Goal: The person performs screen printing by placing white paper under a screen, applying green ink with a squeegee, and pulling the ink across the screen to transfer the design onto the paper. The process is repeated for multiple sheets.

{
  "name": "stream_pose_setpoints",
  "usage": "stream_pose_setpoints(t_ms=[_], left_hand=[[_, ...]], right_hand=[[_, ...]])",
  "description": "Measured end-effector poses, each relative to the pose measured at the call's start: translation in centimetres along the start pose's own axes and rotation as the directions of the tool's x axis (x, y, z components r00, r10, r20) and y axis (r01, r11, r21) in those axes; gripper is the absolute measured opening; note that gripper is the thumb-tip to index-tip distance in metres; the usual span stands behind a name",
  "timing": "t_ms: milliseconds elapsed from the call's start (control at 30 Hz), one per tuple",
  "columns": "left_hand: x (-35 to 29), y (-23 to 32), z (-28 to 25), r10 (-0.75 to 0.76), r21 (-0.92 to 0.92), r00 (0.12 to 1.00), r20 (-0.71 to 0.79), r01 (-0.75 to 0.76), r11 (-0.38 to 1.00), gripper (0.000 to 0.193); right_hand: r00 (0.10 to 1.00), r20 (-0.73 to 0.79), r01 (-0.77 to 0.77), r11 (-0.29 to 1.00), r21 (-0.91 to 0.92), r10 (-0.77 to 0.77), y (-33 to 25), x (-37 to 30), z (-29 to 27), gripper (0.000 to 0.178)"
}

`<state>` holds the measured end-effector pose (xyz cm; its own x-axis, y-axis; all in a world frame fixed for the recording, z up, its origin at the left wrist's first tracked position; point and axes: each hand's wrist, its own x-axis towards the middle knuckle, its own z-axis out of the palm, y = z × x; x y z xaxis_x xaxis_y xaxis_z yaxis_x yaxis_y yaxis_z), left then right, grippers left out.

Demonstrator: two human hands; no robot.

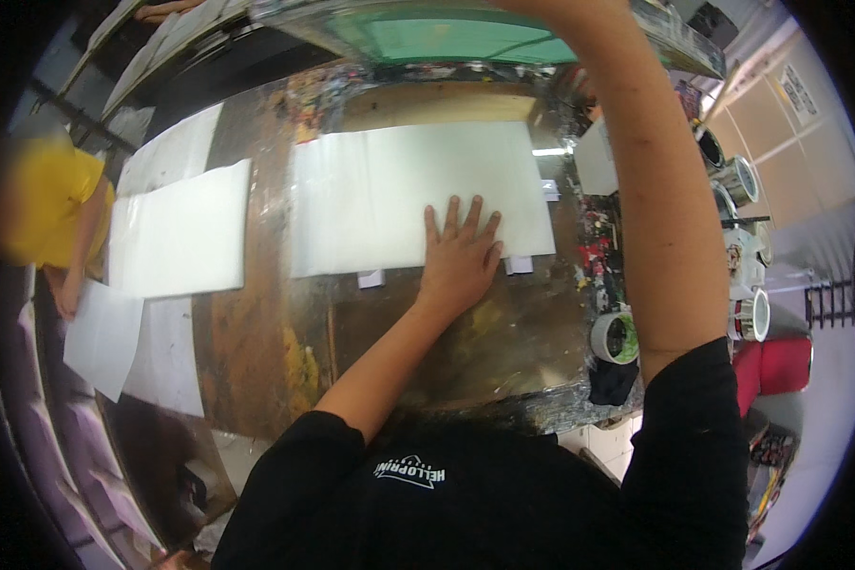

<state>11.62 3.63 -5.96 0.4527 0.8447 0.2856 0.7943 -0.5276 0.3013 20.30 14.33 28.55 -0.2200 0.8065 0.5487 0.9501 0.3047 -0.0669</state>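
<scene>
My left hand (458,249) lies flat with fingers spread on a smooth white sheet (370,199), which rests on the dark, paint-stained table (247,351). Small pale tabs (371,278) show at the sheet's near and right edges. My right arm (670,190) reaches up and forward, and its hand is cut off by the top of the picture. Close to that arm's far end is a raised frame with green mesh (456,40), tilted above the back of the table.
At left, a person in a yellow shirt (52,204) holds a thin white sheet (107,332) beside a white stack (180,233). A tape roll (615,338) sits at the table's near right. Several paint cans (737,180) and a red chair (784,366) stand to the right.
</scene>
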Motion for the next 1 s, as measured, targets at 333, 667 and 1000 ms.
stream_pose_setpoints(t_ms=[333, 667, 1000], left_hand=[[0.9, -4.1, -18.0, -0.472, -0.929, 0.832, -0.293, -0.131, 0.346, 0.104], [-10.1, -6.5, -9.2, -0.463, -0.241, 0.881, -0.099, 0.430, 0.870, 0.108], [-11.0, -7.3, -7.7, -0.390, -0.236, 0.905, -0.167, 0.348, 0.907, 0.109]], right_hand=[[0.991, -0.086, 0.097, 0.995, -0.013, -0.098, -0.2, -8.1, 3.1, 0.058], [0.818, 0.560, 0.071, 0.990, 0.125, -0.130, -1.1, -25.2, 12.3, 0.036], [0.941, 0.328, 0.081, 0.997, 0.010, -0.080, 1.6, -16.8, 22.4, 0.032]])
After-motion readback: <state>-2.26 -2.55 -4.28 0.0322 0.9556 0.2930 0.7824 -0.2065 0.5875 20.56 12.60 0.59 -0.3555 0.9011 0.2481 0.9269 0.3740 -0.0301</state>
